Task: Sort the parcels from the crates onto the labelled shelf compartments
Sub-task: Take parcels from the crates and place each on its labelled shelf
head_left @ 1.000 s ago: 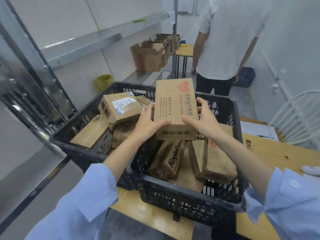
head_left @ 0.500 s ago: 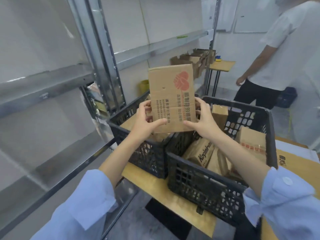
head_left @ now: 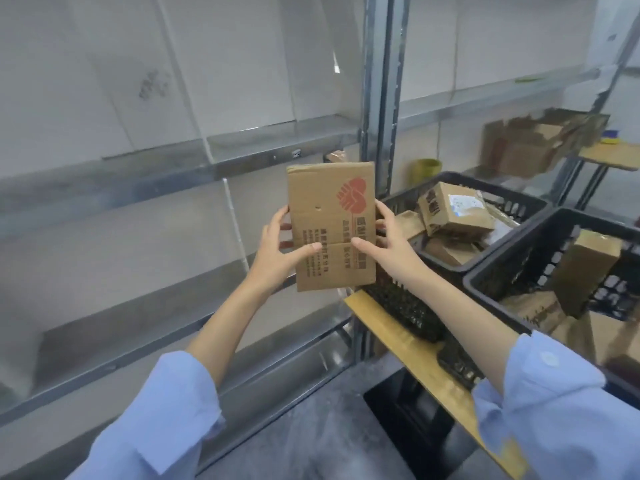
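held parcel [head_left: 332, 226]: standing upright between the left hand [head_left: 277, 251] and the right hand [head_left: 391, 244], hanging before the shelf rack, left of both crates.
shelf rack [head_left: 104, 188]: running along the left, behind the held parcel.
post [head_left: 377, 98]: standing just behind the held parcel's right edge.
table [head_left: 398, 342]: lying at lower right, carrying both crates.
far crate [head_left: 485, 185]: sitting on the table, right of the post, holding stacked parcels [head_left: 453, 213].
near crate [head_left: 502, 271]: sitting just beside the far crate, further right, holding a leaning parcel [head_left: 585, 271].
open boxes [head_left: 530, 150]: sitting well behind the crates, left of a side table [head_left: 613, 155].
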`<state>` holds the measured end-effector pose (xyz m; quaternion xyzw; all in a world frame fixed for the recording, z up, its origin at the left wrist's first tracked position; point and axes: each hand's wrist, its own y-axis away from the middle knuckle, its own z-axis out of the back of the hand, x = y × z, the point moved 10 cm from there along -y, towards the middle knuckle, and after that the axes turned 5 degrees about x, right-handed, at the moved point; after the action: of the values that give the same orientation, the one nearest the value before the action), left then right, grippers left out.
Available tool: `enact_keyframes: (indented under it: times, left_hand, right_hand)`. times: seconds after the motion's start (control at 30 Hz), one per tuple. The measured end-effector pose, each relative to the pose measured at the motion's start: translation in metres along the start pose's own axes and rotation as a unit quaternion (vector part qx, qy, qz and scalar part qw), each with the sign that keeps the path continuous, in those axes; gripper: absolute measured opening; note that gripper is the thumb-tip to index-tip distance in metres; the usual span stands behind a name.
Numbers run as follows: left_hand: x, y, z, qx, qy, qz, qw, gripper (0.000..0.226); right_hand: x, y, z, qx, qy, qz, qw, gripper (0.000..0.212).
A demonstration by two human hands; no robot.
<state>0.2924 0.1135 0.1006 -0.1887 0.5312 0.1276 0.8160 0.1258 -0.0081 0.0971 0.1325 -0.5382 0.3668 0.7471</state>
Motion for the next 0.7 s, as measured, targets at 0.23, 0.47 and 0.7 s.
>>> enact_keyframes:
  times: [0.23,0.47,0.7]
  left_hand:
    - [0.012,0.048,0.086,-0.114,0.013,0.001,0.993,0.060]
    - [0.010,0.074,0.137,-0.188,-0.052,0.000,0.981,0.088]
    - [0.009,0.085,0.155,-0.214,-0.085,0.017,0.973,0.087]
  right_hand:
    - [0.044,-0.025,-0.076,0.061,-0.019,0.046,0.997,0.067]
    - [0.081,-0.041,-0.119,0.111,-0.010,0.113,0.987,0.091]
    - [0.091,-0.053,-0.147,0.158,-0.061,0.117,0.979,0.087]
